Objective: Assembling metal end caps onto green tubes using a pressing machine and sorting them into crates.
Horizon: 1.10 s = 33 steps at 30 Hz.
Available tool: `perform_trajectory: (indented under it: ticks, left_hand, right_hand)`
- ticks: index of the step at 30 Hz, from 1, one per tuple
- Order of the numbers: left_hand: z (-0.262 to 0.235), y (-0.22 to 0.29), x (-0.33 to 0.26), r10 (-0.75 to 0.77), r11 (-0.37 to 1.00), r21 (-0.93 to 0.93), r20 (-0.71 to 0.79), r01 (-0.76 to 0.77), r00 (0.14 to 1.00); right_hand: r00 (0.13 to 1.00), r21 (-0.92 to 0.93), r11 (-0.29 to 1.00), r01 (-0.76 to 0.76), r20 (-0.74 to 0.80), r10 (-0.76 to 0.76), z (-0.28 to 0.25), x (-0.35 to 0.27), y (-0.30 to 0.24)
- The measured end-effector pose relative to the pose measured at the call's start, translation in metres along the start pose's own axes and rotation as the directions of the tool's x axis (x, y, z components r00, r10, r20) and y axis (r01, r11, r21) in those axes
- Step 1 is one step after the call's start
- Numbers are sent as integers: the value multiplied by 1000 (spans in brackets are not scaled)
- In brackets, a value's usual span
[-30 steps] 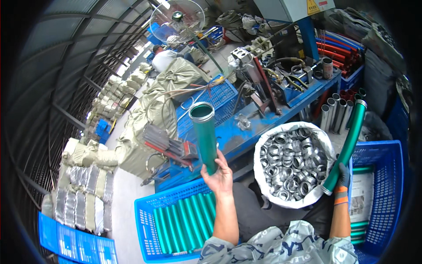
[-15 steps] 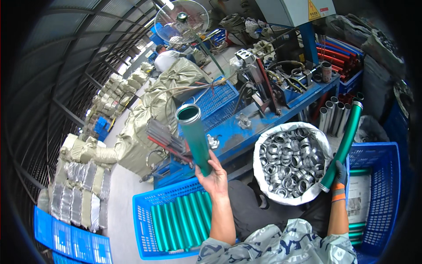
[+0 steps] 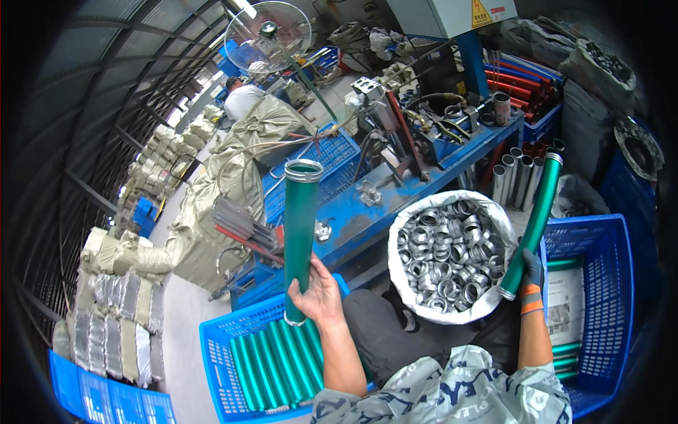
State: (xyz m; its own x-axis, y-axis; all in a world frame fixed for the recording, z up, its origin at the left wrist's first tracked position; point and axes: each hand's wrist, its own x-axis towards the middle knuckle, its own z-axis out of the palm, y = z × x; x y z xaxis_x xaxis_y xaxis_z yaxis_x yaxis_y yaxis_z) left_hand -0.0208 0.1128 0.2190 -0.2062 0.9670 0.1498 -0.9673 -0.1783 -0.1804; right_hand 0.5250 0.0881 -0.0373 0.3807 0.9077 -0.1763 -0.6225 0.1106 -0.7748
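Observation:
My left hand point(image 3: 319, 293) grips a green tube point(image 3: 300, 237) with a silver ring at each end, held upright above a blue crate point(image 3: 219, 353) that holds several more green tubes. My right hand point(image 3: 530, 272), in a dark glove with an orange cuff, holds a second green tube point(image 3: 533, 219) slanting up to the right, beside a white sack point(image 3: 487, 212) full of silver metal rings. A second blue crate point(image 3: 607, 297) lies under my right arm.
A blue workbench point(image 3: 395, 191) with tools and machine parts runs across in front of me. Red tubes point(image 3: 522, 81) and grey tubes point(image 3: 515, 177) are stacked at the right. Wrapped bundles point(image 3: 120, 311) line the floor at left. A fan point(image 3: 272, 35) and another person point(image 3: 244, 99) are farther back.
My left hand has lowered its green tube toward the left crate and turned it more upright. The right hand's tube has stayed roughly where it was.

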Motion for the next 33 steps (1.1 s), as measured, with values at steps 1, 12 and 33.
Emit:
perform_trajectory:
  ticks: [1, 12, 33]
  left_hand:
    - [0, 2, -1, 14, 1000, 26, 9, -15, 1000]
    - [-14, 10, 11, 74, 968, 239, -6, -70, 997]
    - [-161, 14, 156, 307, 722, 689, -386, 51, 870]
  right_hand:
    - [1000, -3, 1000, -3, 6, 3, 4, -2, -2]
    - [997, -59, 998, 6, -72, -10, 14, -4, -5]
    - [997, 25, 997, -68, 22, 67, 8, 3, 4]
